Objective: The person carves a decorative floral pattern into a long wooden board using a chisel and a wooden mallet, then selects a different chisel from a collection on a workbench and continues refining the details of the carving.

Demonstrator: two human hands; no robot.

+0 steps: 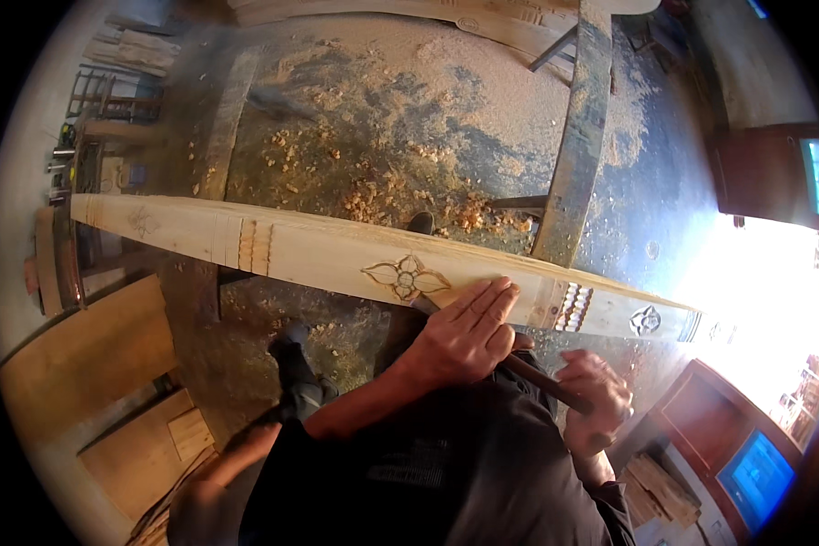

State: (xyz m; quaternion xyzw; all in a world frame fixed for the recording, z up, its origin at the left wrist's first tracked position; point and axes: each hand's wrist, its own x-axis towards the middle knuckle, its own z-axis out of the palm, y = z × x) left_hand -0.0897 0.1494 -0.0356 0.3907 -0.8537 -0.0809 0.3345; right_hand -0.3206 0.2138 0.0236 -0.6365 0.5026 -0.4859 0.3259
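Observation:
A long, pale carved board (318,250) runs across in front of me. My left hand (464,337) lies on its near edge, fingers stretched forward together, the palm over a chisel (541,375) with a long dark handle. Its tip meets the board beside a carved four-petal flower (406,277); the palm hides part of the shaft. To the right of the handle's rear end, my right hand (599,391) is curled round a wooden handle (601,442), slightly blurred. Most of what it holds is hidden. A second flower carving (645,320) sits farther right.
Wood shavings (464,211) and sawdust litter the floor beyond the board. A narrow wooden bench (584,136) extends away at right. Another person's blurred arm (223,469) shows at lower left, near leaning wood panels (100,350). Red-brown furniture (714,405) stands at right.

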